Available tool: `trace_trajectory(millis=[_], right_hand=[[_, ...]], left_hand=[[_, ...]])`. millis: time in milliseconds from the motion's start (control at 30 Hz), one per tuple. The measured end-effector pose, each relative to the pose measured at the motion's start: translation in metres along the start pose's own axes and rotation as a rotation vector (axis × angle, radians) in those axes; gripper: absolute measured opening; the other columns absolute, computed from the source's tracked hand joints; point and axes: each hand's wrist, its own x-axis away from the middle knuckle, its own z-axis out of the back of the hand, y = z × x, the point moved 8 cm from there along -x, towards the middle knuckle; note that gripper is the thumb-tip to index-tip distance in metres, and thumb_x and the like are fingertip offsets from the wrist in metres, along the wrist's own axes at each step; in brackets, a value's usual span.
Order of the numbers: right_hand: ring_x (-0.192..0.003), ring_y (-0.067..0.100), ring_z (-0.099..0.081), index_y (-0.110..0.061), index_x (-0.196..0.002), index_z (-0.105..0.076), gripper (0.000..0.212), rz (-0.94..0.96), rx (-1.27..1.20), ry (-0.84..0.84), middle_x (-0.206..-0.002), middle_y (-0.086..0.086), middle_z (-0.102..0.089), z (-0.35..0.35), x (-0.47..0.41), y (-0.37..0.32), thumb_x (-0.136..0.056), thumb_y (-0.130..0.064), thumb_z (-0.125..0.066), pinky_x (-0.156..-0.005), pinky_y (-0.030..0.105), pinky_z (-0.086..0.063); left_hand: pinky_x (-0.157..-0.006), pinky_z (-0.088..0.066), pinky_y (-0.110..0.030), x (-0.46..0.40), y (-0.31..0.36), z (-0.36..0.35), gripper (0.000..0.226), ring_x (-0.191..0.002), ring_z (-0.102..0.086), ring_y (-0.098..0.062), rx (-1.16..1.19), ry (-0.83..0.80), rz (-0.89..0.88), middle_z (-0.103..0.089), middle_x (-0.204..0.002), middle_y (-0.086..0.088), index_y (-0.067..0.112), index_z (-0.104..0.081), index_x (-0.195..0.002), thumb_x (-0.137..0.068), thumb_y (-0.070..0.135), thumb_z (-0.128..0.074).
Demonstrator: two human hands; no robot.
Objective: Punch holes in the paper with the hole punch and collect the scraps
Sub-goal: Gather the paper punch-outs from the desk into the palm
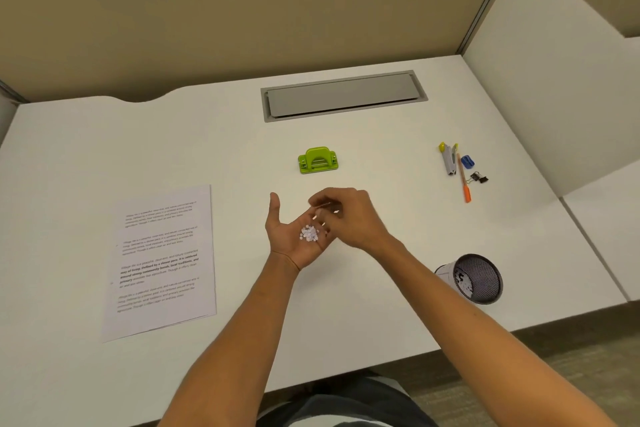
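Observation:
My left hand [285, 239] lies palm up over the middle of the white desk [207, 135], with a small pile of round white paper scraps [309, 233] in its open palm. Just above its fingers, my right hand [351, 215] pinches a thin pale flat piece [322, 206]; what it is I cannot tell. A few loose scraps hang in the air between the two hands. The green hole punch [318, 159] stands by itself farther back. A stack of printed paper [162, 260] lies flat at the left.
A black mesh cup [476, 279] with white scraps inside lies tilted at the right front. Stapler, orange pen, blue sharpener and binder clip [462, 166] sit at the far right. A grey cable hatch [343, 95] is set in the back. Beige partitions enclose the desk.

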Motion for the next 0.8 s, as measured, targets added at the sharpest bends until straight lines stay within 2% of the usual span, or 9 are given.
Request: trace_trajectory(millis=[67, 133, 200, 333, 433, 533, 567, 667, 800], right_hand=[[-0.078, 0.004, -0.071, -0.012, -0.099, -0.075, 0.027, -0.034, -0.107, 0.142, -0.091, -0.003, -0.075, 0.021, 0.0, 0.015, -0.082, 0.005, -0.062, -0.078, 0.017, -0.056], [-0.079, 0.011, -0.073, -0.01, -0.097, -0.075, 0.022, -0.148, -0.218, 0.283, -0.089, 0.0, -0.075, 0.039, 0.004, 0.048, -0.083, 0.004, -0.064, -0.078, 0.027, -0.06], [-0.082, 0.016, -0.074, -0.011, -0.096, -0.076, 0.019, -0.278, -0.179, 0.325, -0.089, 0.001, -0.076, 0.045, 0.011, 0.085, -0.084, -0.001, -0.065, -0.083, 0.032, -0.059], [-0.081, 0.018, -0.072, -0.009, -0.103, -0.076, 0.023, -0.387, 0.059, 0.244, -0.097, 0.009, -0.076, 0.024, 0.025, 0.136, -0.083, -0.005, -0.066, -0.084, 0.023, -0.053], [-0.089, 0.02, -0.067, -0.005, -0.113, -0.072, 0.03, -0.39, 0.173, 0.174, -0.1, 0.007, -0.073, 0.004, 0.027, 0.156, -0.083, -0.009, -0.071, -0.085, 0.023, -0.047], [-0.112, 0.027, -0.059, -0.007, -0.124, -0.065, 0.033, -0.251, 0.406, -0.002, -0.122, 0.008, -0.066, -0.02, 0.021, 0.154, -0.091, -0.011, -0.062, -0.093, 0.034, -0.048], [-0.114, 0.028, -0.055, -0.007, -0.122, -0.064, 0.03, -0.181, 0.506, -0.063, -0.124, 0.007, -0.065, -0.027, 0.018, 0.15, -0.093, -0.008, -0.056, -0.09, 0.036, -0.049], [-0.104, 0.028, -0.052, -0.006, -0.112, -0.062, 0.032, -0.03, 0.751, -0.223, -0.111, 0.008, -0.064, -0.043, 0.012, 0.14, -0.086, 0.005, -0.045, -0.073, 0.035, -0.048], [-0.085, 0.03, -0.051, -0.006, -0.109, -0.054, 0.034, 0.043, 0.866, -0.296, -0.092, 0.012, -0.058, -0.045, 0.009, 0.134, -0.081, 0.011, -0.045, -0.062, 0.034, -0.036]], left_hand=[[-0.107, -0.043, -0.054, 0.001, 0.011, 0.002, 0.101, -0.13, -0.054, -0.04, -0.036, 0.017, -0.035, -0.059, -0.135, -0.024, -0.009, -0.056, -0.132, -0.074, 0.074, -0.063], [-0.113, -0.036, -0.057, 0.006, 0.025, 0.01, 0.104, -0.138, -0.045, -0.041, -0.028, 0.035, -0.075, -0.051, -0.144, -0.024, -0.011, -0.049, -0.136, -0.075, 0.073, -0.062], [-0.113, -0.035, -0.058, 0.013, 0.041, 0.023, 0.104, -0.139, -0.042, -0.041, -0.022, 0.057, -0.118, -0.051, -0.145, -0.022, -0.011, -0.05, -0.136, -0.075, 0.073, -0.062], [-0.111, -0.037, -0.059, 0.025, 0.056, 0.043, 0.105, -0.137, -0.044, -0.043, 0.0, 0.077, -0.182, -0.057, -0.14, -0.021, -0.011, -0.052, -0.133, -0.071, 0.072, -0.067], [-0.111, -0.037, -0.06, 0.029, 0.056, 0.05, 0.105, -0.137, -0.044, -0.044, 0.021, 0.091, -0.221, -0.057, -0.14, -0.021, -0.011, -0.052, -0.133, -0.071, 0.072, -0.068], [-0.113, -0.035, -0.058, 0.033, 0.051, 0.058, 0.106, -0.139, -0.042, -0.043, 0.032, 0.101, -0.228, -0.05, -0.146, -0.02, -0.01, -0.049, -0.136, -0.072, 0.074, -0.066], [-0.114, -0.035, -0.058, 0.034, 0.05, 0.06, 0.106, -0.14, -0.041, -0.043, 0.032, 0.105, -0.236, -0.048, -0.148, -0.02, -0.009, -0.048, -0.137, -0.073, 0.074, -0.065], [-0.115, -0.033, -0.056, 0.036, 0.044, 0.065, 0.107, -0.141, -0.04, -0.042, 0.048, 0.114, -0.255, -0.045, -0.15, -0.02, -0.008, -0.047, -0.139, -0.073, 0.075, -0.064], [-0.117, -0.031, -0.056, 0.034, 0.033, 0.064, 0.11, -0.142, -0.037, -0.042, 0.057, 0.11, -0.251, -0.041, -0.152, -0.022, -0.008, -0.043, -0.141, -0.073, 0.075, -0.064]])
